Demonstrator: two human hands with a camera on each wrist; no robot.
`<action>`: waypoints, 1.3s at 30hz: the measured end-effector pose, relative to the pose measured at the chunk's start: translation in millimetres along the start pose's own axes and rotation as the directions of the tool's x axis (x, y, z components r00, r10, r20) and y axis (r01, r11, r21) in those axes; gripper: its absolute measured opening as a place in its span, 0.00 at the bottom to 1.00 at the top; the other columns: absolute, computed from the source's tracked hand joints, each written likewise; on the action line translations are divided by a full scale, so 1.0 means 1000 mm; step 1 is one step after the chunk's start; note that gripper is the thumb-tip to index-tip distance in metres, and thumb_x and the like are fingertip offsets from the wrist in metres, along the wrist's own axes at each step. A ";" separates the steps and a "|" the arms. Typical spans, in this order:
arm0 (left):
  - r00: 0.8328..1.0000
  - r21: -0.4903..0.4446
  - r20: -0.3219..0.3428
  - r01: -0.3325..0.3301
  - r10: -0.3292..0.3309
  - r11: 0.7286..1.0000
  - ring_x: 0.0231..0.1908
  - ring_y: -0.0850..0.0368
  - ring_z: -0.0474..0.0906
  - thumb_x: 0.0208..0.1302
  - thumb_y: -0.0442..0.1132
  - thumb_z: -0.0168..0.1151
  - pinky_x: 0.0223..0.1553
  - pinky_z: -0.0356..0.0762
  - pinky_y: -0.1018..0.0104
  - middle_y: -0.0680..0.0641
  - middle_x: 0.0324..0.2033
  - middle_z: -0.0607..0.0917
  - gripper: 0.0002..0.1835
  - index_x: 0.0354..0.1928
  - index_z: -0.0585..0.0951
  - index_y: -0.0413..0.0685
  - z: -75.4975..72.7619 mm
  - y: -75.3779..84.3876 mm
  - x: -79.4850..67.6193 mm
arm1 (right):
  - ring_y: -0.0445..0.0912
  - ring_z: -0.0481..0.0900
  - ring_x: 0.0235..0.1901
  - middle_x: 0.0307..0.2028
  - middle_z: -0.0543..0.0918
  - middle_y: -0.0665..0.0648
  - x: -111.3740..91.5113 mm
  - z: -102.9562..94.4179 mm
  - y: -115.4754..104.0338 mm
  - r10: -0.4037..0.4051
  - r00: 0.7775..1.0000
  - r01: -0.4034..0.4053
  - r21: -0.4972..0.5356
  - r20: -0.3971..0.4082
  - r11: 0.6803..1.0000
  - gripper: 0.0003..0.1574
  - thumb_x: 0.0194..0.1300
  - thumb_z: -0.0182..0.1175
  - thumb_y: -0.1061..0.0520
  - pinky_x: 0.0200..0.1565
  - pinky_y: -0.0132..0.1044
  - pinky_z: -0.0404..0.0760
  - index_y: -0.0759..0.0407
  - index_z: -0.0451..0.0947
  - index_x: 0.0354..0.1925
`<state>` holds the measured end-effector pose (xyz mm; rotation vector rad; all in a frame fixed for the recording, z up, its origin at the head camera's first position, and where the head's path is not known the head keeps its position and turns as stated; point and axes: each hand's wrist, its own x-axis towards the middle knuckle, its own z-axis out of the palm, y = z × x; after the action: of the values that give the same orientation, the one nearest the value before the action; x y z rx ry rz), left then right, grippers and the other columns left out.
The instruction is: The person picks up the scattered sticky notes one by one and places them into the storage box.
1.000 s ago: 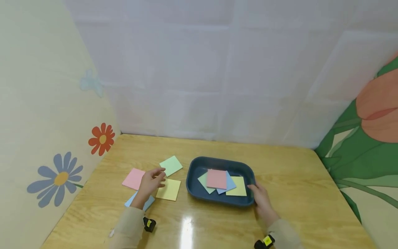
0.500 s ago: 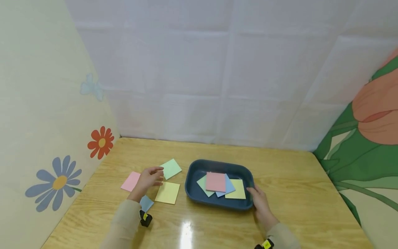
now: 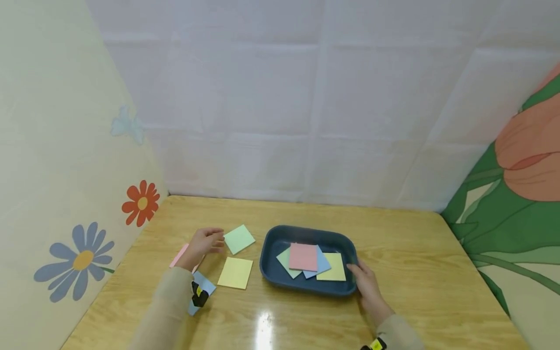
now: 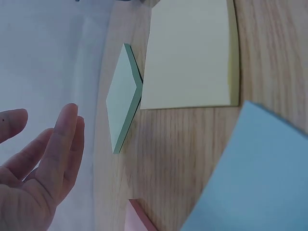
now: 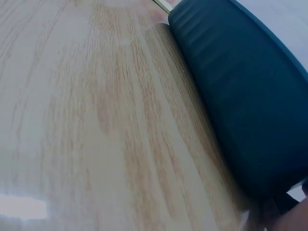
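Note:
My left hand (image 3: 203, 247) hovers above the left side of the table, its fingers loosely extended and holding nothing. Just beyond its fingertips lies a green sticky-note pad (image 3: 239, 239), with a yellow pad (image 3: 235, 273) nearer me. A pink pad (image 3: 178, 256) and a blue pad (image 4: 255, 178) lie partly hidden beneath the hand and wrist in the head view. With my right hand (image 3: 369, 291) I grip the right end of a dark blue tray (image 3: 302, 287), thumb over the rim. Inside it, a pink pad (image 3: 303, 256) overlaps green (image 3: 284, 258) and blue pads (image 3: 323, 264); a yellow pad (image 3: 333, 267) sits at the right.
The wooden table (image 3: 393, 233) meets a white cloth backdrop (image 3: 280, 121) at its far edge. Flower-printed cloths hang at the left (image 3: 65, 170) and right. Bare wood lies between the loose pads and the tray.
My left hand has drawn back to the left, away from the green and yellow pads, with nothing in it. The right hand stays on the tray, and the pads keep their places.

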<state>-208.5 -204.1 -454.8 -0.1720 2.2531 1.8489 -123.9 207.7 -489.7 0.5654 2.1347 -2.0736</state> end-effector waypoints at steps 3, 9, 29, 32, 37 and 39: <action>1.000 -0.002 0.015 0.012 -0.012 1.000 0.39 0.49 0.79 0.69 0.34 0.46 0.39 0.81 0.62 0.25 0.50 0.71 0.23 0.60 0.62 0.23 -0.006 -0.001 0.004 | 0.63 0.42 0.67 0.68 0.48 0.70 -0.001 0.001 0.002 0.005 1.000 -0.005 -0.004 0.002 1.000 0.39 0.66 0.48 0.56 0.65 0.54 0.48 0.68 0.47 0.68; 0.999 0.033 0.039 0.014 -0.015 0.999 0.37 0.53 0.79 0.70 0.37 0.46 0.39 0.80 0.63 0.27 0.50 0.72 0.24 0.60 0.62 0.24 -0.011 -0.002 0.016 | 0.63 0.42 0.67 0.68 0.47 0.70 0.000 0.000 0.000 0.004 1.000 -0.004 -0.012 -0.001 1.000 0.39 0.67 0.47 0.54 0.65 0.55 0.47 0.68 0.46 0.69; 0.994 0.004 0.025 0.108 -0.108 0.994 0.37 0.51 0.79 0.65 0.30 0.51 0.38 0.80 0.65 0.28 0.52 0.71 0.24 0.60 0.63 0.24 -0.017 0.000 0.046 | 0.62 0.41 0.67 0.68 0.46 0.69 0.003 -0.001 -0.004 0.016 1.000 -0.016 0.008 0.023 1.000 0.40 0.67 0.47 0.55 0.65 0.52 0.51 0.67 0.43 0.69; 0.992 0.033 -0.001 0.125 -0.126 0.992 0.33 0.55 0.79 0.65 0.31 0.52 0.38 0.81 0.65 0.29 0.49 0.73 0.24 0.59 0.64 0.24 -0.015 0.001 0.045 | 0.62 0.41 0.68 0.69 0.45 0.69 0.002 -0.001 -0.004 0.025 0.999 -0.026 0.010 0.028 1.000 0.40 0.67 0.47 0.54 0.65 0.53 0.51 0.66 0.43 0.70; 0.990 0.044 -0.016 0.144 -0.143 0.989 0.29 0.58 0.79 0.63 0.29 0.54 0.36 0.81 0.65 0.29 0.46 0.76 0.22 0.56 0.65 0.21 -0.014 -0.002 0.046 | 0.61 0.42 0.67 0.69 0.46 0.68 0.001 0.000 -0.003 0.028 0.999 -0.028 0.027 0.025 0.999 0.40 0.67 0.47 0.55 0.64 0.52 0.52 0.66 0.44 0.70; 0.988 0.036 -0.009 0.156 -0.156 0.987 0.28 0.58 0.79 0.62 0.29 0.54 0.34 0.81 0.65 0.30 0.43 0.78 0.22 0.56 0.66 0.21 -0.014 -0.005 0.046 | 0.61 0.42 0.67 0.69 0.46 0.69 0.000 0.000 -0.003 0.023 0.999 -0.024 0.029 0.023 0.999 0.40 0.67 0.47 0.56 0.65 0.52 0.51 0.66 0.44 0.69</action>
<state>-253.5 -216.6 -467.9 -0.3390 2.2067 1.7288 -125.1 207.5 -487.2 0.5647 2.0784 -2.0927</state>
